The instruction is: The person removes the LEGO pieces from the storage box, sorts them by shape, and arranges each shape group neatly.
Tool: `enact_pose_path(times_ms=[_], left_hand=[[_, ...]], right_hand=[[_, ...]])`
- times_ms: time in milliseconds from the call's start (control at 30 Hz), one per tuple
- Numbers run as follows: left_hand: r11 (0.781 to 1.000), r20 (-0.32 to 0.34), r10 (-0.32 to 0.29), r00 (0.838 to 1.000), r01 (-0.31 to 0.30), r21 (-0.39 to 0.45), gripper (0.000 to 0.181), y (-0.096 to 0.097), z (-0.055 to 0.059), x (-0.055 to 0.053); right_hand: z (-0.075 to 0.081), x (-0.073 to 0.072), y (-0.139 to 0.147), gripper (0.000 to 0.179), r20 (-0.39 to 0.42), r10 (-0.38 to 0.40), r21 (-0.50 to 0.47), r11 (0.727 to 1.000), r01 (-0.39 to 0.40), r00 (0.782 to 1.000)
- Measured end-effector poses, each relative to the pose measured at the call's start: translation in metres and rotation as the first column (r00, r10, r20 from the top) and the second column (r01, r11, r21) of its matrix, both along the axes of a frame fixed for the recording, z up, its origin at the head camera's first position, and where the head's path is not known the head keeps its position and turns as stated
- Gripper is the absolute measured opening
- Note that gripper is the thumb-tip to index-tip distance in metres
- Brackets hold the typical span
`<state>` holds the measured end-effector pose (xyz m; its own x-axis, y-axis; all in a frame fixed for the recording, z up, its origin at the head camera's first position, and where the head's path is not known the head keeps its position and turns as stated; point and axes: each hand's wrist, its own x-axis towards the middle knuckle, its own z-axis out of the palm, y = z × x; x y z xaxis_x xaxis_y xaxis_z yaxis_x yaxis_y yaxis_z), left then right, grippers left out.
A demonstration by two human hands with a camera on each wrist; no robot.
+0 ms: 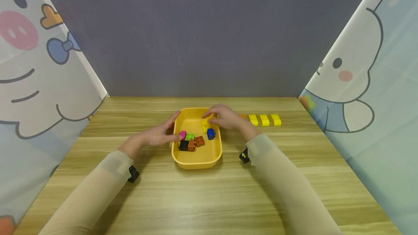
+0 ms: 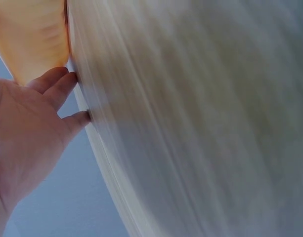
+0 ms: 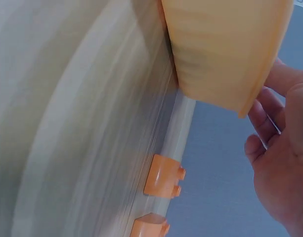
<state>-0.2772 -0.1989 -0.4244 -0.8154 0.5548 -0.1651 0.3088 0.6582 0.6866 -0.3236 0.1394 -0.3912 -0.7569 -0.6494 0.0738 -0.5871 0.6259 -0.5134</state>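
Note:
A yellow tray point(image 1: 197, 163) sits on the table with several toy building blocks in it. My left hand point(image 1: 158, 135) rests along the tray's left side, thumb over the rim by a pink block point(image 1: 183, 135). In the left wrist view the left hand's fingers point(image 2: 60, 94) are extended beside the tray wall. My right hand point(image 1: 225, 117) reaches over the far right rim, its thumb and index finger pinching a yellow block point(image 1: 205, 127). The fingertips partly cover that block. A blue block point(image 1: 210, 134) lies just nearer. Green point(image 1: 189, 137), black point(image 1: 184, 145) and brown blocks point(image 1: 200, 141) lie left of it.
Right of the tray, yellow blocks point(image 1: 264, 120) stand in a spaced row, with an orange block point(image 1: 243, 116) partly hidden behind my right hand. A dark panel point(image 1: 202, 46) rises behind the wooden table point(image 1: 196, 198). Printed cartoon curtains hang at both sides.

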Motion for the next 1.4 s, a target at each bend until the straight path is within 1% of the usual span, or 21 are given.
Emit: enact_pose_path(times_ms=[167, 367, 567, 667, 767, 833, 1067, 1133, 1300, 1367, 1400], left_hand=[[1.0, 0.005, -0.001, 1.0, 0.001, 0.004, 0.113, 0.0, -0.002, -0.001], [1.0, 0.008, -0.01, 1.0, 0.01, 0.017, 0.111, -0.001, -0.001, -0.001], [1.0, 0.005, -0.007, 1.0, 0.007, 0.016, 0.111, 0.0, 0.001, 0.0], [1.0, 0.006, -0.001, 1.0, 0.001, 0.006, 0.111, 0.0, 0.002, 0.001], [1.0, 0.014, 0.007, 1.0, -0.007, 0.001, 0.112, 0.0, 0.002, 0.001], [1.0, 0.017, 0.009, 1.0, -0.009, -0.001, 0.112, 0.0, 0.002, 0.001], [1.0, 0.008, 0.002, 1.0, -0.002, 0.005, 0.111, 0.0, -0.001, 0.0], [1.0, 0.011, 0.001, 1.0, -0.001, 0.01, 0.111, 0.0, -0.001, 0.0], [1.0, 0.009, 0.001, 1.0, -0.001, 0.013, 0.112, -0.001, -0.001, 0.0], [1.0, 0.007, 0.001, 1.0, -0.001, 0.009, 0.112, -0.001, -0.002, 0.0], [1.0, 0.008, 0.001, 1.0, -0.001, 0.009, 0.112, -0.001, -0.002, 0.0]], right_hand=[[-0.002, -0.006, -0.008, 0.026, -0.041, 0.019, 0.105, 0.994, -0.015, 0.999], [-0.002, -0.008, -0.014, 0.03, -0.041, 0.027, 0.175, 0.984, -0.02, 0.999], [0.004, -0.005, -0.02, 0.03, -0.058, 0.027, 0.279, 0.96, -0.01, 0.998], [0.008, -0.003, -0.025, 0.029, -0.048, 0.026, 0.323, 0.946, -0.009, 0.999], [0.009, -0.002, -0.029, 0.029, -0.032, 0.023, 0.347, 0.938, -0.01, 0.999], [0.009, -0.001, -0.031, 0.03, -0.024, 0.021, 0.351, 0.936, -0.011, 1.0], [0.005, 0.0, -0.036, 0.03, 0.033, 0.003, 0.289, 0.957, -0.012, 0.999], [0.003, 0.0, -0.037, 0.032, 0.041, 0.018, 0.276, 0.961, -0.028, 0.999], [0.001, 0.002, -0.038, 0.038, 0.099, 0.048, 0.219, 0.973, -0.068, 0.994], [-0.001, 0.003, -0.038, 0.038, 0.098, 0.041, 0.2, 0.978, -0.06, 0.994], [-0.002, 0.004, -0.038, 0.038, 0.081, 0.037, 0.198, 0.979, -0.053, 0.996]])
